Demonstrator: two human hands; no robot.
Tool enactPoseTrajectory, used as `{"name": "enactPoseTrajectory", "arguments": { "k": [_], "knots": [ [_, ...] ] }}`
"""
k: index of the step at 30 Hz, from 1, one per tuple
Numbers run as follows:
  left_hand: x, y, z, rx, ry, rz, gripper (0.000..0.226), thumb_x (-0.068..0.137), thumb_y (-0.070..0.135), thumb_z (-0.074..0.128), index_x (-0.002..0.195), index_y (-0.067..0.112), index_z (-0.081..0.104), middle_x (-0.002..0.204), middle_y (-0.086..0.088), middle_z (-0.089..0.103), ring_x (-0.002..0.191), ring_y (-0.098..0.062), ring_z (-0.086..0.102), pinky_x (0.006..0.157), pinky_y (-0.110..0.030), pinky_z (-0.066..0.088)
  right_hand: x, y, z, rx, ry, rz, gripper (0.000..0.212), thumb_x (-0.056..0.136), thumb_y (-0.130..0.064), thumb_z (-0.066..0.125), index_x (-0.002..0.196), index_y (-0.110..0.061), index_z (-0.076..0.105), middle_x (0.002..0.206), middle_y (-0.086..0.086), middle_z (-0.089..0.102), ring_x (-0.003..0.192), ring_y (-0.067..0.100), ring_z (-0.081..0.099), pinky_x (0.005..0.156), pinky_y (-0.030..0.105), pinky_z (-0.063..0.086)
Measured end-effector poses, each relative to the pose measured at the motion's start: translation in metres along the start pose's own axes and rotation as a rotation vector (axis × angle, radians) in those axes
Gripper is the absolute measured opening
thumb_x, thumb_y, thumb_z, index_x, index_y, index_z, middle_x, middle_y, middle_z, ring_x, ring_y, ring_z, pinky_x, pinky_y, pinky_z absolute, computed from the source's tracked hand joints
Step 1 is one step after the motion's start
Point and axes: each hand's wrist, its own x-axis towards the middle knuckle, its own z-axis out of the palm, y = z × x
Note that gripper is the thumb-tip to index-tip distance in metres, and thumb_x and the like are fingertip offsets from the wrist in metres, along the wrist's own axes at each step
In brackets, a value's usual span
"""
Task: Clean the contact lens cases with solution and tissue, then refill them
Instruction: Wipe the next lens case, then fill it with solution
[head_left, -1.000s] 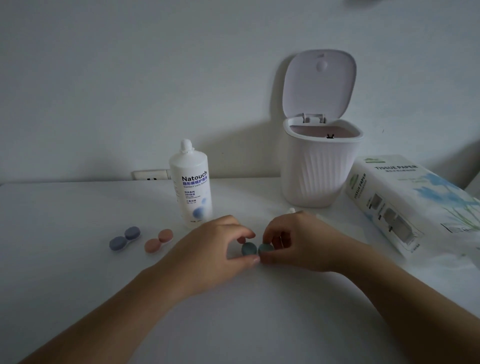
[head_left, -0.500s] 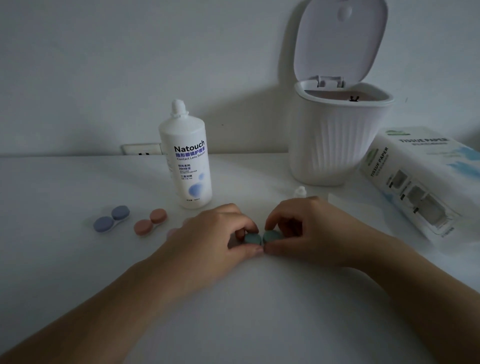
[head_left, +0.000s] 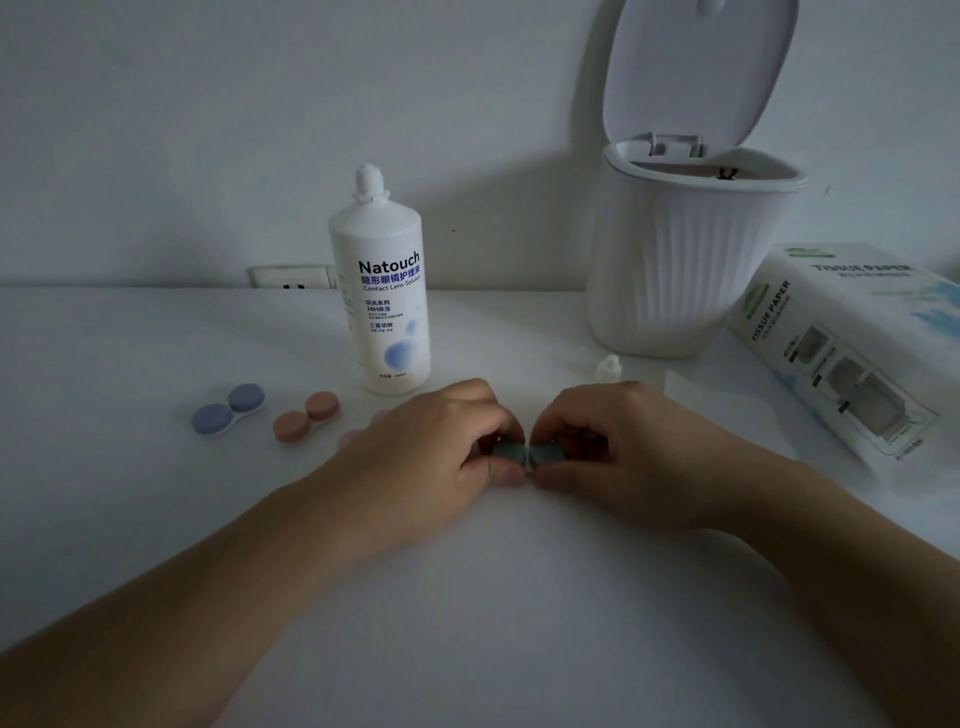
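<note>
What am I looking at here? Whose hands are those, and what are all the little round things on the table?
The camera sits on a person's head and looks down, so you see their own two arms reaching forward. No machine here, just hands.

The left hand and the right hand both pinch a small green lens case, one hand on each round cap. It rests low at the white table.

To the left lie a blue lens case and an orange lens case. A pinkish thing peeks out behind the left hand; I cannot tell what it is.

Behind stands a bottle of lens solution with its cap off; the small cap sits nearby. On the right are a white bin with its lid up and a tissue pack.
</note>
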Motion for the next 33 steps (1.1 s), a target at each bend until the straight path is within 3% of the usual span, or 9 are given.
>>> {"name": "enactPoseTrajectory", "arguments": {
  "k": [5,9,13,17,21,24,27,29,33],
  "knots": [
    [0.0008,-0.0032,-0.0006,-0.066,0.040,0.002,0.027,0.078,0.054,0.076,0.099,0.038,0.071,0.097,0.025,0.055,0.085,-0.003,0.059,0.077,-0.036,0.051,-0.0038,-0.0006,-0.0038,0.041,0.032,-0.011,0.029,0.088,-0.034,0.072,0.116,-0.028,0.067,0.085,-0.013,0.061,0.074,0.008,0.057,0.063,0.010,0.040],
    [0.0016,-0.0034,-0.0023,-0.051,0.034,0.016,0.026,0.078,0.047,0.082,0.100,0.036,0.076,0.098,0.025,0.056,0.087,-0.004,0.059,0.072,-0.018,0.045,-0.0021,-0.0009,-0.0026,0.022,0.100,0.014,0.022,0.082,-0.041,0.075,0.093,-0.023,0.070,0.073,-0.009,0.060,0.071,0.011,0.056,0.057,0.015,0.040],
    [0.0011,-0.0006,-0.0032,-0.059,0.034,0.007,0.026,0.077,0.046,0.082,0.100,0.037,0.076,0.098,0.026,0.056,0.086,-0.004,0.059,0.073,-0.021,0.046,-0.0016,-0.0020,-0.0022,0.015,0.070,0.000,0.012,0.081,-0.028,0.078,0.091,-0.024,0.073,0.078,-0.011,0.063,0.070,0.010,0.058,0.058,0.012,0.040],
    [-0.0005,-0.0001,-0.0043,-0.063,0.040,0.017,0.024,0.078,0.046,0.082,0.100,0.038,0.076,0.096,0.027,0.056,0.084,-0.005,0.058,0.069,-0.020,0.045,-0.0042,-0.0020,-0.0046,0.068,0.034,0.000,0.036,0.080,-0.034,0.074,0.116,-0.034,0.068,0.100,-0.020,0.064,0.074,0.011,0.059,0.063,0.016,0.047],
    [-0.0002,-0.0006,-0.0057,-0.059,0.026,0.029,0.028,0.077,0.047,0.082,0.102,0.035,0.076,0.093,0.029,0.055,0.082,-0.001,0.057,0.067,-0.013,0.038,-0.0016,-0.0011,-0.0016,0.022,0.117,0.019,0.025,0.079,-0.046,0.077,0.097,-0.030,0.070,0.087,-0.014,0.062,0.073,0.008,0.055,0.060,0.014,0.040],
    [-0.0001,-0.0004,-0.0067,-0.070,0.021,0.031,0.027,0.077,0.046,0.083,0.101,0.035,0.077,0.092,0.031,0.055,0.079,0.003,0.056,0.065,-0.010,0.035,-0.0012,-0.0026,-0.0006,0.029,0.086,0.005,0.013,0.081,-0.032,0.078,0.091,-0.027,0.072,0.082,-0.012,0.061,0.069,0.010,0.056,0.059,0.015,0.041],
    [-0.0004,-0.0003,-0.0078,-0.065,0.018,0.030,0.025,0.078,0.044,0.082,0.101,0.035,0.076,0.093,0.028,0.056,0.081,0.000,0.057,0.066,-0.011,0.037,-0.0028,-0.0035,-0.0036,0.079,0.027,-0.046,0.025,0.080,-0.018,0.075,0.104,-0.027,0.072,0.093,-0.015,0.061,0.072,0.015,0.058,0.062,0.023,0.048],
    [-0.0006,-0.0001,-0.0085,-0.060,0.021,0.033,0.025,0.079,0.045,0.082,0.101,0.035,0.076,0.095,0.027,0.056,0.082,-0.002,0.057,0.067,-0.012,0.039,-0.0027,-0.0033,-0.0044,0.083,0.047,-0.057,0.027,0.080,-0.022,0.075,0.106,-0.028,0.071,0.097,-0.016,0.060,0.074,0.015,0.057,0.063,0.023,0.048],
    [-0.0007,0.0007,-0.0085,-0.064,0.027,0.018,0.027,0.077,0.047,0.082,0.101,0.036,0.076,0.097,0.030,0.056,0.086,0.002,0.058,0.070,-0.008,0.039,-0.0010,-0.0041,-0.0020,0.032,0.080,0.005,0.020,0.079,-0.041,0.077,0.094,-0.029,0.069,0.084,-0.012,0.061,0.070,0.009,0.055,0.060,0.019,0.043]
  ]
}}
